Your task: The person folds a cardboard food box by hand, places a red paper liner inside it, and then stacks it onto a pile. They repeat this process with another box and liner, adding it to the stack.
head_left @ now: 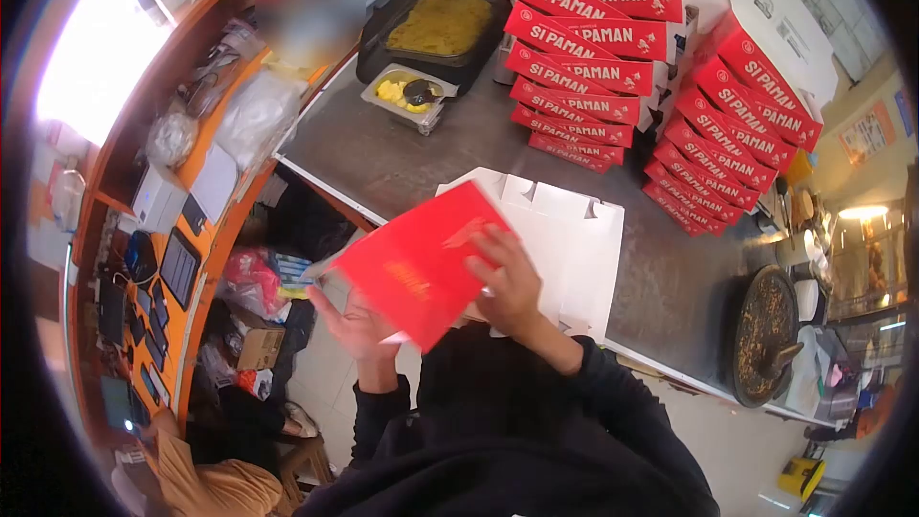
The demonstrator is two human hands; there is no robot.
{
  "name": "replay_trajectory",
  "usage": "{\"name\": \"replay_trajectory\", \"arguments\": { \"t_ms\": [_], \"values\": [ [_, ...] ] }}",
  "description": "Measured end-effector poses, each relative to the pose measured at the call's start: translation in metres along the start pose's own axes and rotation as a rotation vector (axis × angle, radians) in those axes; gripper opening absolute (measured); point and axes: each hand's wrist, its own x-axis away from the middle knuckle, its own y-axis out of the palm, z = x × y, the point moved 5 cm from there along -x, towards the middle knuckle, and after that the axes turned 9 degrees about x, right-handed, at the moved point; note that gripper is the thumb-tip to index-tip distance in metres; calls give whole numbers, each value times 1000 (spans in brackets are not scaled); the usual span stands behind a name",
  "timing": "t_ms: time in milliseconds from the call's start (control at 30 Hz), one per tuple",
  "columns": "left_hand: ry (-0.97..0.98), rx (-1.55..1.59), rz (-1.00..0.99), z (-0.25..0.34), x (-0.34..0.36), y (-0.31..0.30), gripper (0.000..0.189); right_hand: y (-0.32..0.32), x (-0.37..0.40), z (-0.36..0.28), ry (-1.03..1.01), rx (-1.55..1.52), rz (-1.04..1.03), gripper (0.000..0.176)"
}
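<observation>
Red card blank (416,263) is tilting beside the bench (383,158), left hand (359,325) spreading its fingers beneath, right hand (507,282) fingers pinching it; steadying it before creasing seems wise.

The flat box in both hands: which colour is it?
The flat box is red; head view.

Carton blank (416,263): I read glossy red card | stacked boxes (584,48): same glossy card | flat sheets (565,230): matt white cardboard | counter (383,158): dull, scuffed grey metal | tray (421,120): shiny metal | sleeve (613,393): soft black cloth
</observation>
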Motion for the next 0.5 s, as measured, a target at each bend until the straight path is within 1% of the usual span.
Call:
{"name": "replay_trajectory", "arguments": {
  "t_ms": [33,100,133,200,233,300,333,367,433,467,500],
  "values": [
    [-49,-220,-22,-2,-6,5,67,-3,8,13,-7,45,90,55],
    [-163,-661,-65,-10,-13,9,63,-2,37,32,-54,142,98,63],
    [-274,-1197,-282,-22,-13,34,49,-3,44,35,-55,72,44,65],
    [-428,-1574,-446,-57,-20,48,46,-5,53,41,-57,-66,-59,68],
    [-509,-1761,-531,-73,-20,49,46,-16,52,40,24,-85,-137,65],
    [-456,-1960,-737,-98,-14,45,49,-44,57,39,194,-125,-291,61],
    [-424,-2054,-844,-108,-10,39,50,-54,67,47,170,-298,-41,52],
    [-441,-2113,-909,-117,-3,30,51,-63,85,56,333,-421,76,48],
    [-477,-2223,-1058,-131,13,18,54,-98,87,56,329,-172,-75,44],
    [-527,-2250,-1070,-136,18,18,53,-107,81,52,362,-191,-194,31],
    [-520,-2257,-1083,-138,21,16,53,-109,81,53,448,-220,-206,28]
  ]
}}
